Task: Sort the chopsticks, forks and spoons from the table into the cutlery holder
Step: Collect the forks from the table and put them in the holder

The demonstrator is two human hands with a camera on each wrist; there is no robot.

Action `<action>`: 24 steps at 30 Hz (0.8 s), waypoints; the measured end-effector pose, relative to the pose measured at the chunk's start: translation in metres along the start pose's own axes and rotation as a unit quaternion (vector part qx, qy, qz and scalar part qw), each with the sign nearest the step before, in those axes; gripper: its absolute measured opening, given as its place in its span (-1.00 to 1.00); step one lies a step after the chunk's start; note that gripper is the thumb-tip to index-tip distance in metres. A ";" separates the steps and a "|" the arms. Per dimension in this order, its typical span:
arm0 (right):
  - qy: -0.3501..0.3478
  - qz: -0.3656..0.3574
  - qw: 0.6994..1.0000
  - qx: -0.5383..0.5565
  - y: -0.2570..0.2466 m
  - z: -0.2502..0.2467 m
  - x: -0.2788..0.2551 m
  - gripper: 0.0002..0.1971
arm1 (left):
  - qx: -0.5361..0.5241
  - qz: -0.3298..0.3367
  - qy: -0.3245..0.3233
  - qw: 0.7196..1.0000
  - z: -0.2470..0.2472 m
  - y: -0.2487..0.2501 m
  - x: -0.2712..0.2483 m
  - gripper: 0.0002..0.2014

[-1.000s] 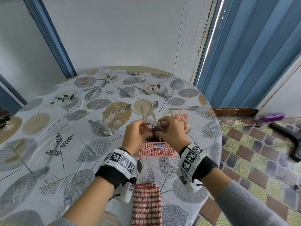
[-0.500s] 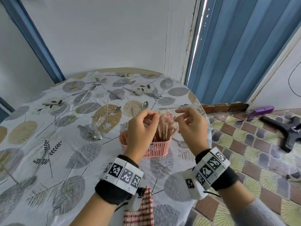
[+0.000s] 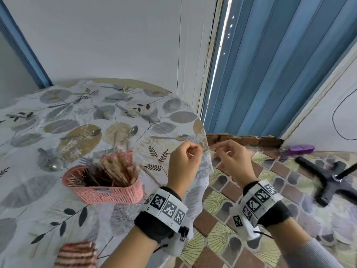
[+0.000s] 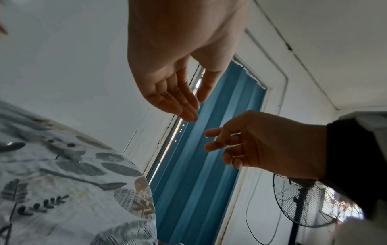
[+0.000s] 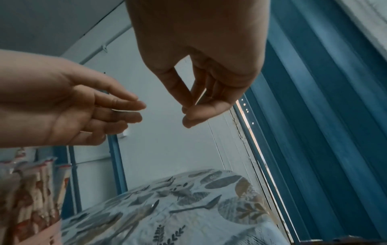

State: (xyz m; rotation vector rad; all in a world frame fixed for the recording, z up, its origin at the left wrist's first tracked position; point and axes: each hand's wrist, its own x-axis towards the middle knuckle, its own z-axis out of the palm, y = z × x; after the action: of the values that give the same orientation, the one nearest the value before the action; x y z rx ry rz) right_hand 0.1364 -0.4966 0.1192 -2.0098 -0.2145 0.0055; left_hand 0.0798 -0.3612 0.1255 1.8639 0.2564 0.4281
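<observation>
Pink woven-mesh plastic cutlery holder [image 3: 108, 194], paper-sleeved chopsticks [image 3: 119, 167] bristling upright.

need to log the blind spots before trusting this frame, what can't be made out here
- Cutlery holder, head view: its dark middle contents are blurred, so forks cannot be told from spoons; the right wrist view cuts it off at the left edge.
- Right hand, right wrist view: thumb and fingertips meet, but anything pinched is too small to see.
- Far tabletop cutlery, head view: blurred and small, types unclear.
</observation>
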 end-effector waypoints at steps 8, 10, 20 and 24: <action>-0.173 -0.052 0.978 -0.105 0.035 0.005 0.080 -0.88 | 0.033 -0.138 0.097 0.985 0.037 -0.028 0.027 -0.89; -0.206 -0.079 0.967 -0.130 0.037 0.023 0.101 -0.86 | 0.041 -0.169 0.134 0.976 0.034 -0.042 0.036 -0.93; -0.399 -0.177 0.876 -0.207 0.048 0.148 0.190 -0.78 | 0.048 -0.304 0.293 0.905 0.013 -0.118 0.097 -0.87; -0.473 -0.179 0.829 -0.237 0.048 0.192 0.205 -0.72 | 0.072 -0.341 0.332 0.877 0.006 -0.141 0.113 -0.87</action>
State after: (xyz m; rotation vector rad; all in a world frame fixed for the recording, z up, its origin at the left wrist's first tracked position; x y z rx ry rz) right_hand 0.3262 -0.3137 0.0110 -2.2589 -1.3353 0.7943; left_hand 0.1895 -0.2768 0.0091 1.5675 1.3935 0.5430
